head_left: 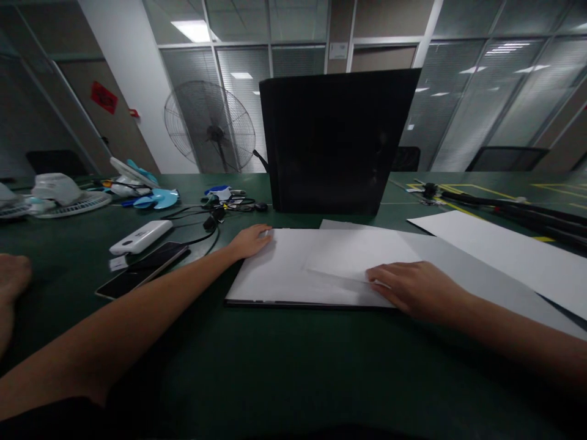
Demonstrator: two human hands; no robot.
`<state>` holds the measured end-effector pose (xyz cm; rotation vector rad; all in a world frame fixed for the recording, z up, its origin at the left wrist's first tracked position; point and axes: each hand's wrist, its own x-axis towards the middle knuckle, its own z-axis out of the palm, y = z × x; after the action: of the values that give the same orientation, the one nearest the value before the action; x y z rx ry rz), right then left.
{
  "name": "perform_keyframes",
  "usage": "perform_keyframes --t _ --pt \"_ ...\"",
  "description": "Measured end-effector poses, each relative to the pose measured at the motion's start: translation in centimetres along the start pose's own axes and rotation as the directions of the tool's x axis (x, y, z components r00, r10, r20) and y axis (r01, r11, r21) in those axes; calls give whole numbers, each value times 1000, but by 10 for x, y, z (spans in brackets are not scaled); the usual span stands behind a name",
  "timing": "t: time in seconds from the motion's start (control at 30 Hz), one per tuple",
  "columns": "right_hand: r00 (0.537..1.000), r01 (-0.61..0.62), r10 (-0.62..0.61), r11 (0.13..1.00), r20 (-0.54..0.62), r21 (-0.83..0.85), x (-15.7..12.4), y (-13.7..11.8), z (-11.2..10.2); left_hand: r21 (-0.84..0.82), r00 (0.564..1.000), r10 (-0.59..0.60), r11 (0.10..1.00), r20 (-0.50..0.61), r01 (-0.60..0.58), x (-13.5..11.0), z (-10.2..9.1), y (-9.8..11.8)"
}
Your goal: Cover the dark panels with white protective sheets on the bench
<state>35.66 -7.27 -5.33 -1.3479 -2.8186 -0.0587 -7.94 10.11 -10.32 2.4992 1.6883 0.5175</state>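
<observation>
A pad of large white paper (270,272) lies on the green tabletop in front of me, with a dark edge showing along its near side. My left hand (250,241) rests on the pad's far left corner, fingers stretched out over the edge. On the right, my right hand (415,286) pinches the near edge of a thin white sheet (342,253), which lifts slightly off the paper beneath. Part of that sheet's edge is hidden under my right fingers.
Loose white sheets (513,250) spread to the right. A large black panel (337,140) stands behind the pad. Left of my arm lie a phone (142,269), a white power bank (141,237) and cables (213,220). Another person's hand (13,275) shows at the left edge.
</observation>
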Motion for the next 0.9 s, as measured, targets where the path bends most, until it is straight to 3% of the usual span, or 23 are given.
perform_keyframes --t 0.17,0.3,0.4,0.5,0.6,0.73,0.9 --pt "989 147 -148 966 -12 213 -4 -5 -5 -23 1000 -11 1000 13 11 -1 -3 3" --pt "984 161 -176 939 23 305 -4 -2 -6 -26 1000 -16 1000 18 17 -1 -2 2" --pt "1000 17 -23 969 20 248 -2 5 -1 -29 1000 -7 1000 12 7 -1 0 2" --pt "979 -203 197 967 54 154 0 12 4 -34 1000 -8 999 8 8 -2 0 2" --pt "952 -281 261 952 160 121 1 15 3 -34 1000 -9 999 12 9 -2 -1 3" --pt "966 -169 127 969 224 179 -4 12 -5 -29 1000 -7 1000 9 7 -3 -1 5" --pt "983 39 -98 938 154 346 -7 7 -4 -20 1000 -2 1000 8 2 -3 -2 7"
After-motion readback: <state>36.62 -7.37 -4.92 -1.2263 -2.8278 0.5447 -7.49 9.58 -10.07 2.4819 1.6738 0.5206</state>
